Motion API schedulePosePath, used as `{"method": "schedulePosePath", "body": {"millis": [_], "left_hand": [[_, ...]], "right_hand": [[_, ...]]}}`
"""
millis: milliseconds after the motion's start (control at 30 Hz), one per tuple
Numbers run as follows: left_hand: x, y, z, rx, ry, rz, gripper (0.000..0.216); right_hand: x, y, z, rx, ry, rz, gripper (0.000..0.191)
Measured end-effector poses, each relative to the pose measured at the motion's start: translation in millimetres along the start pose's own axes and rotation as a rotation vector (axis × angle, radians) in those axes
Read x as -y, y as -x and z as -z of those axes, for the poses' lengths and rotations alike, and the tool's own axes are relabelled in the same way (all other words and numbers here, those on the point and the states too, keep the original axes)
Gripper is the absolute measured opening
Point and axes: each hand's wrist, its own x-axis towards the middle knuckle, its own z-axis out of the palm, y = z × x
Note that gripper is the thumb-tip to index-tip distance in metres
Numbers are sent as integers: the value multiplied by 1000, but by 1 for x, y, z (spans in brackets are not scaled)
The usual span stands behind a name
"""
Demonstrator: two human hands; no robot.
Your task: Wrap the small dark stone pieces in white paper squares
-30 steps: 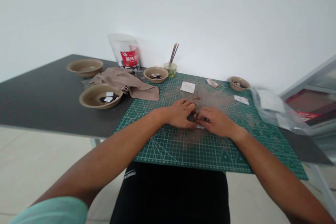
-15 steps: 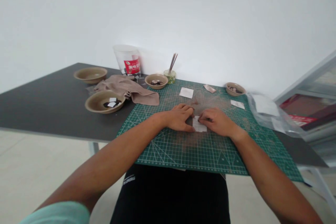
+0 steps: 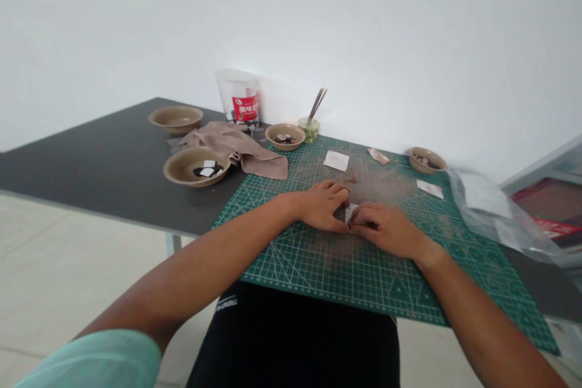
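Note:
A small white sheet of paper [image 3: 350, 212] lies on the green cutting mat [image 3: 291, 260], mostly covered by my hands. My left hand [image 3: 324, 206] rests on the mat, its thumb and forefinger spread along the sheet's left side. Over the paper's right part, my right hand [image 3: 379, 225] is closed with fingertips and thumb pinched together low against the sheet. Whatever is between those fingertips is too small and hidden to name. Brown dust stains the mat around both hands.
Farther back lie white paper pieces [image 3: 336, 160]. Tan bowls [image 3: 195, 183] hold small dark and white pieces. A brown cloth [image 3: 254, 157], a clear tub [image 3: 240, 97], a cup of thin sticks [image 3: 309, 129] and a plastic bag [image 3: 495, 206] stand around the mat.
My right hand has slid down the paper towards me, hiding more of it. The left hand stays spread beside the sheet. The whole view has shifted slightly.

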Motion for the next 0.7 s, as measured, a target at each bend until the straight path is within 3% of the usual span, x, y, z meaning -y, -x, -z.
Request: {"method": "schedulePosePath", "body": {"millis": [133, 200, 333, 500, 567, 700], "left_hand": [[0, 0, 0, -3, 3, 13, 64], [0, 0, 0, -4, 6, 11, 63], [0, 0, 0, 11, 9, 8, 64], [0, 0, -1, 1, -2, 7, 62], [0, 0, -1, 0, 3, 9, 62], [0, 0, -1, 11, 11, 4, 63]], "right_hand": [[-4, -1, 0, -88, 127, -127, 13], [-5, 2, 4, -59, 97, -173, 14], [0, 4, 3, 34, -55, -69, 13], [-3, -1, 0, -71, 59, -119, 12], [-4, 2, 4, -32, 37, -135, 12], [2, 6, 4, 57, -54, -26, 13]]}}
